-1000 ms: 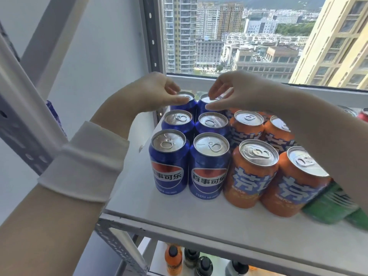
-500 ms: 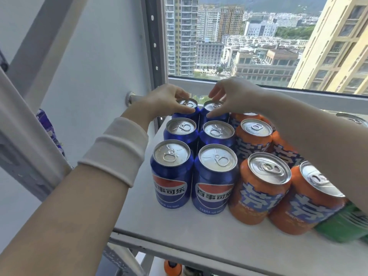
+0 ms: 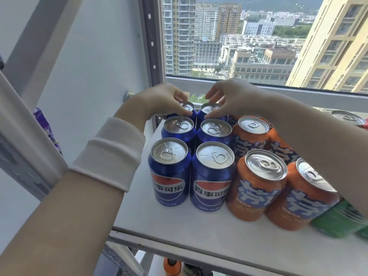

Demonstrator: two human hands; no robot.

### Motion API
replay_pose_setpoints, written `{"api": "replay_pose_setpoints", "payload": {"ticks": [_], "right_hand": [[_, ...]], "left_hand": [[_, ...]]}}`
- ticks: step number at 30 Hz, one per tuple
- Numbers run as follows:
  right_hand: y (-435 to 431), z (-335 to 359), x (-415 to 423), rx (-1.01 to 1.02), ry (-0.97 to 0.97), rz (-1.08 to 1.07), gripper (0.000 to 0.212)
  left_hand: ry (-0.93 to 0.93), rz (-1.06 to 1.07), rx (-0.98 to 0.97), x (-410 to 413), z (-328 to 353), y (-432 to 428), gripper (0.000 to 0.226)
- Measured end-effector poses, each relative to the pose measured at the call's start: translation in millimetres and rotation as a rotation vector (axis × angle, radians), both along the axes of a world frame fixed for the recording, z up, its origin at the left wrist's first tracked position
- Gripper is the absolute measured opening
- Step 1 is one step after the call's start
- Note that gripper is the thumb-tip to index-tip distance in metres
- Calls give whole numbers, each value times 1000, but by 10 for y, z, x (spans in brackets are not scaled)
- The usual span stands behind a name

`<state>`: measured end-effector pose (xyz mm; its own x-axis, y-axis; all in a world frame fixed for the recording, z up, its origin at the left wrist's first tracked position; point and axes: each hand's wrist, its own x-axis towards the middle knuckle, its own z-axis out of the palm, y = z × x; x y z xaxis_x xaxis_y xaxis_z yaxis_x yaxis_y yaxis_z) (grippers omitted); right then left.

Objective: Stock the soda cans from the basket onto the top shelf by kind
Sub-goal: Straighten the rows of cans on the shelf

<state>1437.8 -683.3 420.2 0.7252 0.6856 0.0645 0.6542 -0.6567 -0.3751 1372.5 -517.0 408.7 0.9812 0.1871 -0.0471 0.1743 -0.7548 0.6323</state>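
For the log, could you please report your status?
Left hand pinches back-left blue can. Right hand pinches back-right blue can. Orange cans tight alongside.

Bright daylight comes in through the far window (image 3: 249,46). The can tops (image 3: 169,151) shine silver. The green can (image 3: 338,222) at the right edge looks blurry. The post (image 3: 23,124) on the left looks blurry and stretched.

Rear blue cans (image 3: 211,108) — lids barer under left hand (image 3: 161,100), right hand (image 3: 239,98)
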Motion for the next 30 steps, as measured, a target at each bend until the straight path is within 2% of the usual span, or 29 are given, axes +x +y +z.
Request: {"api": "replay_pose_setpoints", "payload": {"ticks": [6,10,14,20,27,30], "right_hand": [[-86,59,5,-11,36,21,54],[-524,180,-36,81,31,4,44],[-1090,170,-156,-67,-29,-23,49],[-1359,61,-264,-59,-35,-42,53],[-1379,20,-254,3,-80,-94,56],[-1373,35,-276,5,-91,-87,52]], "left_hand": [[61,-32,128,6,84,-45,49],[-63,-130,275,-126,266,-347,49],[-39,-337,282,-175,296,-935,53],[-33,-359,487,-62,133,-1297,60],[-95,-285,428,-13,116,-1322,55],[-67,-272,419,-34,176,-1312,57]]}}
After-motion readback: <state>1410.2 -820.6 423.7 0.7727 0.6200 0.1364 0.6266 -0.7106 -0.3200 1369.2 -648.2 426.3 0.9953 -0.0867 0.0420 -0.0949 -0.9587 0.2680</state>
